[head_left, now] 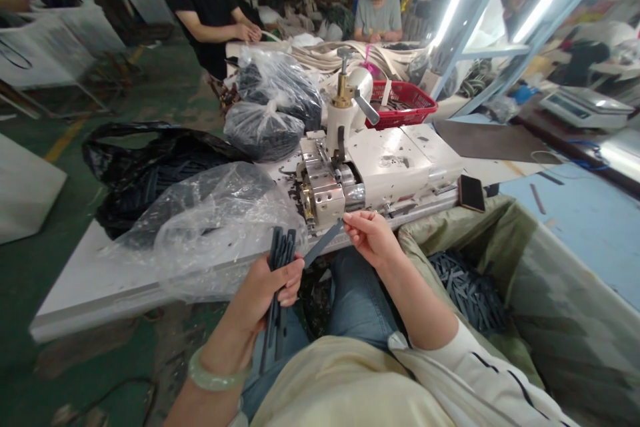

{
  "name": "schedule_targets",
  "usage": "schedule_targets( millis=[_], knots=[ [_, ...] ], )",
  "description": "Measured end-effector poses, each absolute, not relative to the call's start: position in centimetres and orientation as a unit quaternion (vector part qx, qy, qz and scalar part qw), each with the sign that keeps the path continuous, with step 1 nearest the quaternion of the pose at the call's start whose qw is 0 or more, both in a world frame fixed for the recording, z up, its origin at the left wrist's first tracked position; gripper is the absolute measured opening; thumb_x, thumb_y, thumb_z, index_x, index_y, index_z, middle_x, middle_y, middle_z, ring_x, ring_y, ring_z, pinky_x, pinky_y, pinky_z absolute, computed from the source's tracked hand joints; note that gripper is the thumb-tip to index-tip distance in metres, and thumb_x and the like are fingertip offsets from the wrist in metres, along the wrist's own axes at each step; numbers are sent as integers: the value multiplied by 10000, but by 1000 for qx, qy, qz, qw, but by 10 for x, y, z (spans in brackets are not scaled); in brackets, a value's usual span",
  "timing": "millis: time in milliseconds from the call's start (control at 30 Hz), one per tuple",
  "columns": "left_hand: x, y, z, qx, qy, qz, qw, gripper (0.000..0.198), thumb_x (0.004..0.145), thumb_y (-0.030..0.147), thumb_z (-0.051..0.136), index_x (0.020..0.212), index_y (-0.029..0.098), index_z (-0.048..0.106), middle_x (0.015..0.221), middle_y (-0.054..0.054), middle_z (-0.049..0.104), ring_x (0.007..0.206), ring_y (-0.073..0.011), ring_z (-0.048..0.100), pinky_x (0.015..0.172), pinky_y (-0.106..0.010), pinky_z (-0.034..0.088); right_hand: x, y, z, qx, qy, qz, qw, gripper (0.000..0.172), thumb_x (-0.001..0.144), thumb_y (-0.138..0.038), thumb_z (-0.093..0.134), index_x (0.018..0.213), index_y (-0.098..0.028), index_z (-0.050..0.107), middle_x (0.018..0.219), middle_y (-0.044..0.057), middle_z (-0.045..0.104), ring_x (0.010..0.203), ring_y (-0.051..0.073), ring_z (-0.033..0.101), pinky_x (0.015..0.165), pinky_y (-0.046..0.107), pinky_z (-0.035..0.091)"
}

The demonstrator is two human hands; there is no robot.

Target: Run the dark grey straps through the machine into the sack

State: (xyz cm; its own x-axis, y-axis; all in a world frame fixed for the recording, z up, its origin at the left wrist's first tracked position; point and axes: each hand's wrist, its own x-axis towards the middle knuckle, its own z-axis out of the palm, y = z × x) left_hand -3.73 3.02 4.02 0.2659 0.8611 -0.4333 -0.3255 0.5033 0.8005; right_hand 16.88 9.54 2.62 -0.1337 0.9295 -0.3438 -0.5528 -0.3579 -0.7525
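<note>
Several dark strips stand in a bundle in the left hand, its fingers wrapped round them, their ends showing above and below the fist; one single strip slants between the two hands, its upper end pinched between the thumb and fingertips of the right hand, its lower end close by the left fingertips, though whether these touch it I cannot tell; just beyond the right hand sits a pale machine with a metal head, on a white table; to the left of and beyond the left hand lies a crumpled clear plastic bag, and behind that an open black bag with dark strips in it; to the right of the right hand a phone lies near the rim of a green sack, which holds a heap of similar strips; farther beyond both hands stands a red basket, behind the machine.
</note>
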Motion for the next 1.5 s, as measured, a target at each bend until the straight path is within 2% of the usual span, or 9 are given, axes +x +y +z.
schedule_targets(
  millis=[167,233,367,533,700,1067,1200,1433,1500],
  knots=[
    [-33,28,39,308,473,417,712,308,692,286,773,822,162,522,447,106,380,375,-28,305,389,-154,274,164,94,18,-394,-239,730,505,226,606,-267,847,609,-123,673,553,-3,625,419,19,485,398,87,407],
    [-33,28,38,308,481,422,704,301,691,289,766,812,163,521,453,101,393,373,-30,310,387,-158,279,163,91,17,-361,-258,740,506,201,635,-280,834,732,-145,720,622,-9,646,475,28,508,453,103,446],
    [-32,30,36,303,481,416,710,312,671,294,775,791,163,519,469,92,417,361,-31,322,372,-162,276,156,79,13,-278,-310,777,472,350,662,-306,824,987,-218,728,810,-9,683,589,57,540,537,150,485],
    [-31,30,35,284,476,401,729,320,679,293,777,821,154,527,488,92,422,374,-26,322,379,-153,273,142,77,6,-269,-308,781,473,273,629,-341,847,783,-175,696,760,20,710,524,54,560,499,146,468],
    [-33,27,36,294,471,374,743,336,702,357,764,808,154,517,495,83,427,374,-22,310,374,-154,258,135,84,5,-356,-289,739,494,395,569,-345,869,563,-160,520,586,17,679,413,61,546,397,139,420],
    [-32,29,30,309,472,366,741,289,688,312,736,796,164,513,469,90,410,364,-26,314,378,-154,269,131,84,9,-413,-299,709,486,410,590,-410,839,509,-162,522,495,5,621,389,66,528,368,147,397],
    [-32,30,27,306,472,360,744,305,674,323,745,792,165,512,454,87,412,359,-30,311,372,-157,260,129,83,4,-411,-309,707,486,413,619,-412,823,524,-166,505,556,25,663,390,64,518,372,157,386],
    [-37,32,27,297,482,373,734,262,701,303,728,806,153,540,495,86,412,384,-26,306,384,-156,256,149,106,7,-409,-345,630,563,326,699,-477,756,756,-178,641,699,-15,659,650,85,622,647,189,513],
    [-40,33,28,295,478,379,736,258,707,297,727,808,152,540,495,91,404,382,-21,292,385,-155,251,157,118,12,-409,-338,669,521,380,676,-521,756,788,-174,649,618,-50,569,570,76,586,580,192,511]
  ],
)
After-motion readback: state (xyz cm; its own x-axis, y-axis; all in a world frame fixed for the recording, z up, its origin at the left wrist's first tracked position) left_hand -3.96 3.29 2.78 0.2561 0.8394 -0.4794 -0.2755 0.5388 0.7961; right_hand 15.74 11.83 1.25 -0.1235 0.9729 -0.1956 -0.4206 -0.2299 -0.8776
